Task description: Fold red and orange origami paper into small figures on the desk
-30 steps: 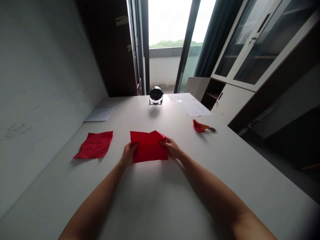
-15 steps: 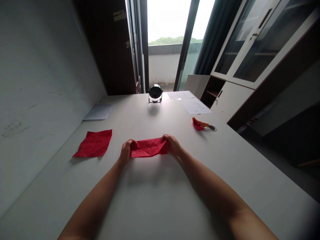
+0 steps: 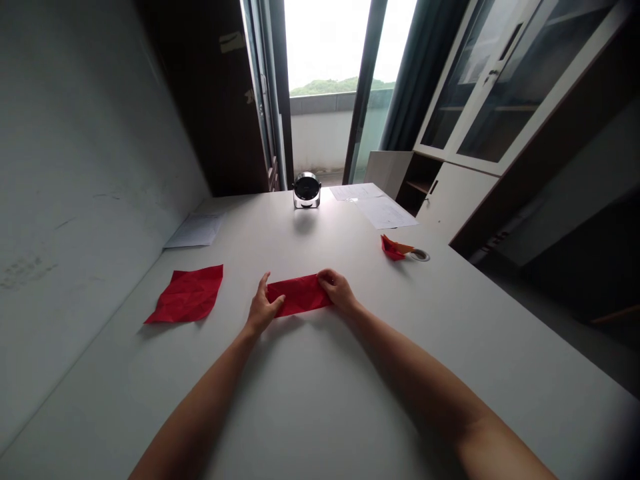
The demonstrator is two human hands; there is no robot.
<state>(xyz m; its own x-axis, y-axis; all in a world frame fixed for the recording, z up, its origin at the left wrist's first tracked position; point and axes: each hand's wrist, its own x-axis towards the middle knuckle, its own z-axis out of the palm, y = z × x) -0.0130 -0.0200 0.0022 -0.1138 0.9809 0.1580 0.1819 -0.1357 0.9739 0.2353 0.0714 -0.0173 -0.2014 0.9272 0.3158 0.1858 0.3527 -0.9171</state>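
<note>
A red sheet of paper point(image 3: 300, 294), folded into a long strip, is held crosswise between my two hands just over the white table. My left hand point(image 3: 261, 310) is at its left end, the thumb lying across the front of the paper and the index finger pointing up past the edge. At the right end, my right hand point(image 3: 337, 289) pinches the upper corner between thumb and curled fingers. Left of my hands lies another red paper sheet point(image 3: 187, 295), unfolded and creased, its edges lifting slightly off the table.
On the white table point(image 3: 300, 413), a red and orange folded paper piece point(image 3: 394, 248) rests against a roll of tape point(image 3: 421, 255) at right. A round black device on a stand point(image 3: 307, 191) stands at the back. Printed sheets point(image 3: 385, 212) lie back right, more papers point(image 3: 195, 231) by the wall.
My left hand has shifted its hold, with thumb and index finger now spread apart at the paper's left end. The strip has turned and tilts up to the right. The view has shifted slightly.
</note>
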